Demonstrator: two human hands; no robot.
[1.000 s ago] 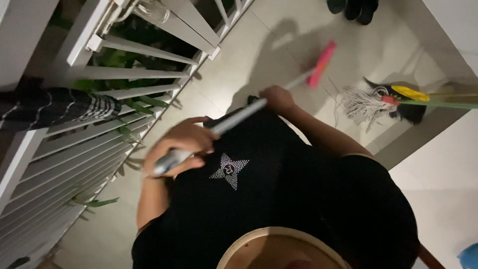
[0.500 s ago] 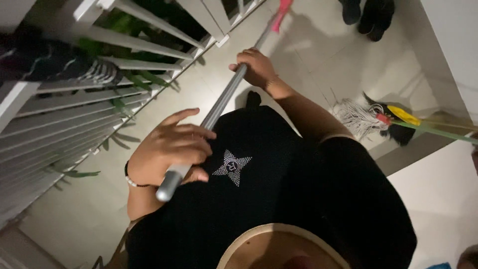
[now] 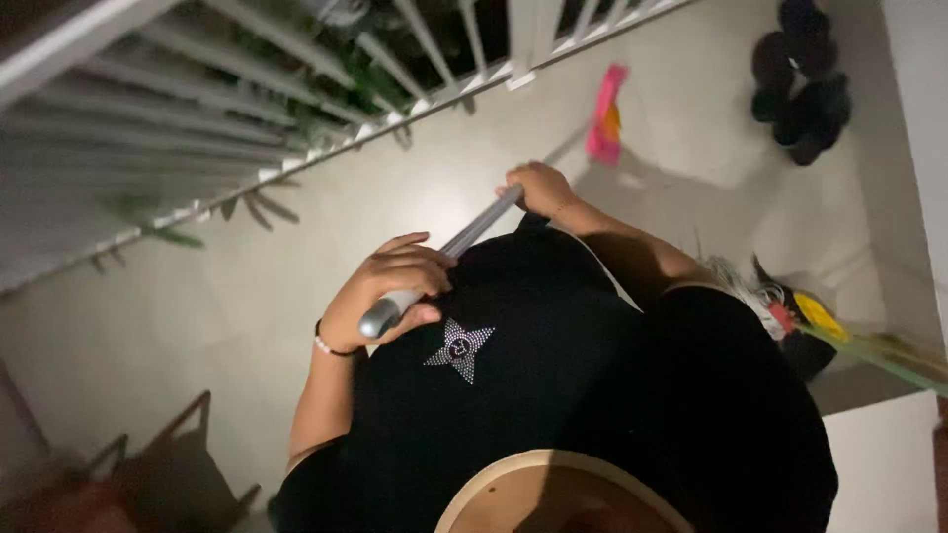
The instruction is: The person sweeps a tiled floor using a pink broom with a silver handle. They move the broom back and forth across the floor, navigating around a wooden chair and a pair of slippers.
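**Head view: two hands on a broom handle beside a white railing**

Head view looks straight down the person's front. The left hand [image 3: 395, 286] is closed around the top end of the grey broom handle [image 3: 464, 242], close against the black shirt [image 3: 553, 375], with the fingers curled over the pole and the wrist bent; a thin bracelet [image 3: 331, 345] sits on that wrist. The right hand [image 3: 538, 188] is clamped lower on the same handle, arm stretched forward and down. The handle runs slanted from the chest toward the pink broom head [image 3: 604, 128], which is down at the pale floor [image 3: 296, 257], near the foot of the white railing [image 3: 296, 109].

Between the hands and the railing the floor is open. Green leaves [image 3: 158, 232] poke through the bars at the left. To the right, a mop [image 3: 780, 306] with a green pole lies at a wall edge, and dark shoes [image 3: 805, 89] stand in the far corner. A dark chair-like frame [image 3: 168, 464], blurred, is at lower left.
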